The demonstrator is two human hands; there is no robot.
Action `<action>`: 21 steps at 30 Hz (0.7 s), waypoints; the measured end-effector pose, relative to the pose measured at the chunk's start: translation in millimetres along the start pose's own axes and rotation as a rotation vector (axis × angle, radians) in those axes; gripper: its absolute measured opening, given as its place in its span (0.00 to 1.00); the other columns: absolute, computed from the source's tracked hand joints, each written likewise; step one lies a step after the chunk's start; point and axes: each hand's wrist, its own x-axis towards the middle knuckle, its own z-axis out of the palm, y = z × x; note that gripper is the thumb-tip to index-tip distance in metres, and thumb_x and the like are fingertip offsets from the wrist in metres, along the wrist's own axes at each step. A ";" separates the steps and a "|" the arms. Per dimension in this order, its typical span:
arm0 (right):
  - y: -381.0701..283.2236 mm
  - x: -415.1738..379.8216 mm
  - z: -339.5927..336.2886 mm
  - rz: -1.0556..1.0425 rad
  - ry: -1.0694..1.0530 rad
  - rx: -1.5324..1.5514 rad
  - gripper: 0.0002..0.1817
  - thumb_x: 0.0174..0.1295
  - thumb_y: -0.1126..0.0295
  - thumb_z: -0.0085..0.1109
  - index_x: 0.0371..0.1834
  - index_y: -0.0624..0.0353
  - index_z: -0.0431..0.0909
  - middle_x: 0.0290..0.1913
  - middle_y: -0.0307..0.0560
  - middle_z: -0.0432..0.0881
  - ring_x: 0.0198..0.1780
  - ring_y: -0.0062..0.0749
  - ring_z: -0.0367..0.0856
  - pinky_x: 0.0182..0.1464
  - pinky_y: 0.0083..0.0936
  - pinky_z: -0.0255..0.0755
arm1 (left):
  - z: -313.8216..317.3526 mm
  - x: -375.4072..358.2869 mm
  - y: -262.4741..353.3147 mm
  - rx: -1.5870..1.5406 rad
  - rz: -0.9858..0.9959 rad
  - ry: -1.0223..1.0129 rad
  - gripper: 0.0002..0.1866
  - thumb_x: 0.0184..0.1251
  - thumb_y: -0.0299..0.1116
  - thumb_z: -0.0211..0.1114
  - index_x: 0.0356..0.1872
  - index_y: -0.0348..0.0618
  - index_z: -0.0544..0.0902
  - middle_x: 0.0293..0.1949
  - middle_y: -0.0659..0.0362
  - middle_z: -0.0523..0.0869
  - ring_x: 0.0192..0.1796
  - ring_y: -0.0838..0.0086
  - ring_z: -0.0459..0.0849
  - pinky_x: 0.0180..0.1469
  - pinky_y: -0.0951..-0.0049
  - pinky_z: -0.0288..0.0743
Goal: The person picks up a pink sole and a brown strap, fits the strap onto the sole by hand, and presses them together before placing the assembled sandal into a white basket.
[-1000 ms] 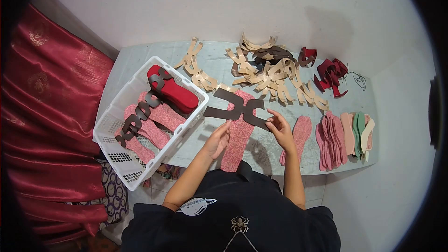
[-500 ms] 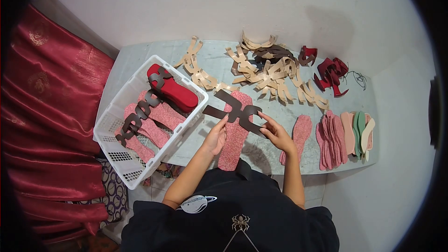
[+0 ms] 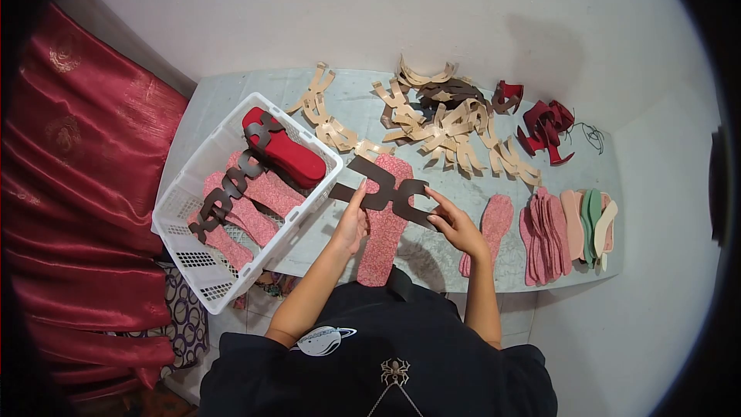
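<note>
A dark brown H-shaped sandal strap (image 3: 380,200) is stretched between my two hands, above a pink speckled insole (image 3: 380,251). My left hand (image 3: 353,220) pinches the strap on its left side, with the thumb on top. My right hand (image 3: 459,228) grips the two curved ends on the right between thumb and fingers. The insole lies lengthwise at the table's front edge, partly covered by the strap. Just right of my right hand lies another pink insole (image 3: 496,224).
At left, a white plastic basket (image 3: 315,205) holds strapped pink insoles and a red sandal (image 3: 289,158). Beige straps (image 3: 448,130) are heaped at the back, near red straps (image 3: 549,127). Stacked pink insoles (image 3: 546,235) and green insoles (image 3: 590,220) stand at right. A wall rises behind.
The strap and both hands have shifted slightly left, and the strap lies a little lower over the insole. Both hands keep their hold on it.
</note>
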 end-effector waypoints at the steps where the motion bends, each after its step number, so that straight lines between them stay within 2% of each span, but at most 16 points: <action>1: -0.2 -0.5 0.7 0.000 0.008 0.010 0.28 0.58 0.75 0.51 0.64 0.48 0.59 0.27 0.36 0.70 0.30 0.17 0.65 0.35 0.15 0.64 | -2.3 2.4 -1.8 0.010 0.020 0.001 0.33 0.60 0.61 0.44 0.58 0.47 0.66 0.53 0.58 0.75 0.53 0.72 0.74 0.54 0.68 0.65; 12: 5.4 -2.4 2.3 -0.036 0.054 0.029 0.27 0.59 0.76 0.50 0.63 0.53 0.59 0.29 0.35 0.68 0.31 0.15 0.65 0.34 0.13 0.63 | 0.1 1.0 -5.3 0.074 0.036 0.085 0.33 0.61 0.61 0.43 0.56 0.45 0.68 0.51 0.58 0.76 0.54 0.72 0.74 0.55 0.69 0.64; 18: 4.8 -1.8 3.9 -0.041 0.082 0.040 0.26 0.59 0.76 0.50 0.62 0.55 0.60 0.30 0.34 0.69 0.32 0.15 0.65 0.35 0.13 0.63 | 0.8 -1.0 -7.9 -0.031 0.063 0.051 0.32 0.62 0.59 0.42 0.56 0.44 0.68 0.51 0.56 0.76 0.55 0.70 0.73 0.57 0.69 0.62; 21: 2.7 -1.8 4.0 -0.052 0.090 0.041 0.25 0.59 0.76 0.50 0.62 0.55 0.61 0.30 0.34 0.69 0.32 0.15 0.65 0.35 0.13 0.63 | 2.7 -1.9 -11.4 -0.086 0.144 0.031 0.32 0.63 0.58 0.41 0.56 0.42 0.68 0.51 0.55 0.75 0.55 0.69 0.73 0.58 0.69 0.62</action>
